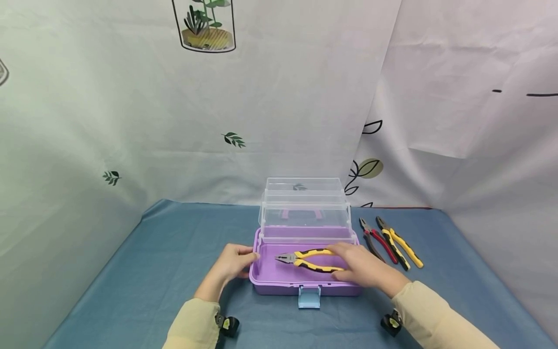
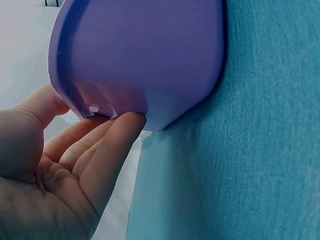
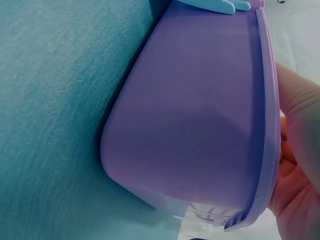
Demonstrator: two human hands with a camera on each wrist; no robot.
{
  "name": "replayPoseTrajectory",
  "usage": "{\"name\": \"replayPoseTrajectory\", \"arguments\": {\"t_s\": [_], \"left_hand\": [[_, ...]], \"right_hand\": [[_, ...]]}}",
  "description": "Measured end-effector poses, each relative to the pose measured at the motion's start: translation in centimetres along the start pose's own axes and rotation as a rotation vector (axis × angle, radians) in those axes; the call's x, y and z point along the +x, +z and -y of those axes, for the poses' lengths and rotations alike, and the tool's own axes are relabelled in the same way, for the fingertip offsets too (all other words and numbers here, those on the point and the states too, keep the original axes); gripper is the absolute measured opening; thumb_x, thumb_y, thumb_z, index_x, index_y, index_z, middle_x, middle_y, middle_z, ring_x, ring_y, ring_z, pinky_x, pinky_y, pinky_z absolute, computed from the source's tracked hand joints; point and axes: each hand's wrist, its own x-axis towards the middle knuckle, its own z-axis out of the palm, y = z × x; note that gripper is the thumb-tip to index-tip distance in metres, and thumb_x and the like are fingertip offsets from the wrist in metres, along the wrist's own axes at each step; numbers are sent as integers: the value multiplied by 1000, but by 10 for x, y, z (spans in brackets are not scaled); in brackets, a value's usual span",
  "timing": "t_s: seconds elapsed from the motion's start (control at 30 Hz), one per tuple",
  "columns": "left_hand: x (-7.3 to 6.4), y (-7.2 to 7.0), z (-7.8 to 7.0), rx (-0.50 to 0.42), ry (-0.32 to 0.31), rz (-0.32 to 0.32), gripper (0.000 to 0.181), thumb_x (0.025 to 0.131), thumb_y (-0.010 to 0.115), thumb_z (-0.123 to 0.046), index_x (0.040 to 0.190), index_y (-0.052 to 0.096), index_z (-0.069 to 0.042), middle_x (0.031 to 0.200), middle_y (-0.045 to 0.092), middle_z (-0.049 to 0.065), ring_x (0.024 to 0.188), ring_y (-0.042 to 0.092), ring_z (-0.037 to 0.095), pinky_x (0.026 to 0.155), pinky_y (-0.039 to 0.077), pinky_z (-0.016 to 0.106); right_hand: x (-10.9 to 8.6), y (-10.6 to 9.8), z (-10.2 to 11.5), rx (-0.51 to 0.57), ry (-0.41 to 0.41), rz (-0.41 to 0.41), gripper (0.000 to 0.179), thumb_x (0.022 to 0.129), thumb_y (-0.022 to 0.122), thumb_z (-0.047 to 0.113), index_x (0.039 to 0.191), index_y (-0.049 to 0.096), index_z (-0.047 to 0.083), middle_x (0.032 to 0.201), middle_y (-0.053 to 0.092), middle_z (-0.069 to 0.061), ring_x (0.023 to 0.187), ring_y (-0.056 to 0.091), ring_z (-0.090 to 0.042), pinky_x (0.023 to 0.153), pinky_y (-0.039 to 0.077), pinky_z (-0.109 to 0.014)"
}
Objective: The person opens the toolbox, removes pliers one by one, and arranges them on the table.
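A purple toolbox [image 1: 283, 290] with its clear lid [image 1: 305, 194] raised sits on the blue cloth. My left hand [image 1: 232, 265] pinches its left wall, thumb over the rim and fingers against the outside, as the left wrist view also shows. Inside the box's outline are pliers [image 1: 301, 259] with yellow and black handles, jaws pointing left. My right hand [image 1: 362, 265] reaches over the right rim and grips the handle ends, fingers at the upper handle and thumb by the lower one. In the right wrist view the toolbox wall [image 3: 185, 115] hides the pliers.
To the right of the box lie red and black pliers [image 1: 378, 240] and another yellow and black pair [image 1: 398, 242]. A light blue latch [image 1: 309, 297] hangs down at the box's front. Behind the blue cloth [image 1: 174, 252] rises a white printed curtain [image 1: 174, 121].
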Motion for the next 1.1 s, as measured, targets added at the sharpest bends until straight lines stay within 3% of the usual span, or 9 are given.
{"name": "replayPoseTrajectory", "arguments": {"t_s": [0.33,0.63,1.1], "left_hand": [[0,1,0,-9,-4,-7,36,83,65,-7,114,63,10,98,69,24,79,68,21,60,61,38],[0,0,0,-15,1,0,37,83,65,-8,114,62,11,98,69,24,79,68,20,60,61,38],[-3,-1,-1,-2,1,4,37,84,65,-9,115,62,11,102,68,25,83,68,23,60,61,38]], "right_hand": [[-8,4,-3,-41,-60,-125,57,83,70,36,130,54,8,126,61,-8,117,57,-28,95,51,-51],[-17,10,-4,-127,-135,-340,61,79,74,38,130,55,11,123,63,-3,112,61,-20,90,55,-43],[-24,22,-13,-103,-215,-581,65,69,82,30,125,59,9,116,66,-4,102,65,-20,80,59,-41]]}}
